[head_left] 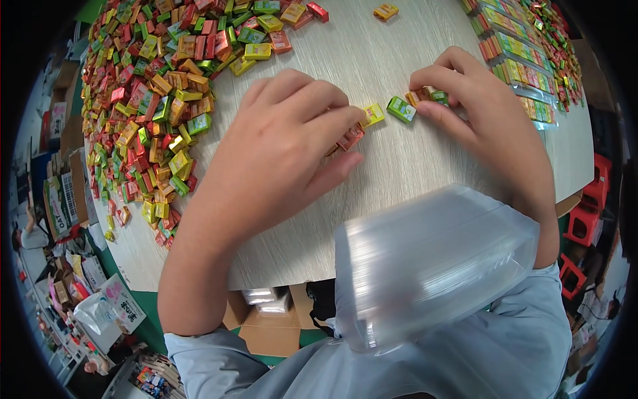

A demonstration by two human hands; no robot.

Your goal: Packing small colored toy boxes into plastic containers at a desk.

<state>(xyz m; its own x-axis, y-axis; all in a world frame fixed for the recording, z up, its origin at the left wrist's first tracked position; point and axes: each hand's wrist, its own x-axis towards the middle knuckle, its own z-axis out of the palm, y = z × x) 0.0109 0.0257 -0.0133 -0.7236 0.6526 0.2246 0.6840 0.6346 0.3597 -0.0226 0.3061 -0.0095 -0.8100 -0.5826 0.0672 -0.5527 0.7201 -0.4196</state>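
My left hand (292, 126) is closed around a little red box (351, 137), its fingers hiding part of it. A yellow box (373, 114) stands on the table at its fingertips. Across a small gap, a green box (401, 109) lies beside the thumb of my right hand (468, 100). That hand pinches an orange box (417, 97), with another green box (439, 97) under its fingers. All are small, shiny, sweet-like packets. A large heap of the same packets (159, 100) in red, orange, yellow and green covers the table's left side.
A tall stack of clear plastic trays (432, 266) rises at the table's near edge, before my body. Filled clear packs (522, 73) line the right side, with more loose packets (555, 40) beyond. One orange-yellow packet (385, 12) lies far off. Red stools (585, 219) stand at right.
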